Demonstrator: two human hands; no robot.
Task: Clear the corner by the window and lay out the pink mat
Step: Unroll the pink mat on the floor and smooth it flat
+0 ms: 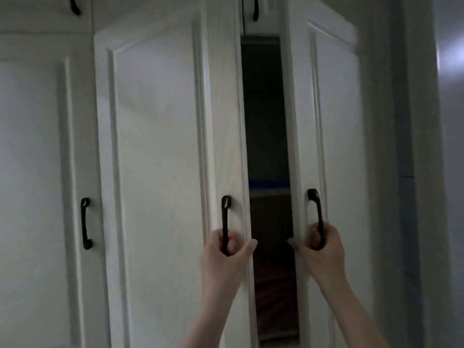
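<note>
A: Left hand [227,249] curls its grip round the left handle [225,226]; right hand [320,243] likewise holds the right handle [316,217]. Both wardrobe doors [160,146] stand ajar, a dark gap between them.

B: Pink mat?

A: Not visible. Something reddish low inside the gap [275,285], possibly fabric; too dim to call.

B: Method?

A: Pull both doors evenly, elbows out. Inner door edges sit close to the thumbs. Wall [414,146] lies near on the right, so that door likely has less swing room.

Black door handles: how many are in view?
5: two upper ones cut off at the top edge, one on the far-left door, one gripped by each hand.
</note>
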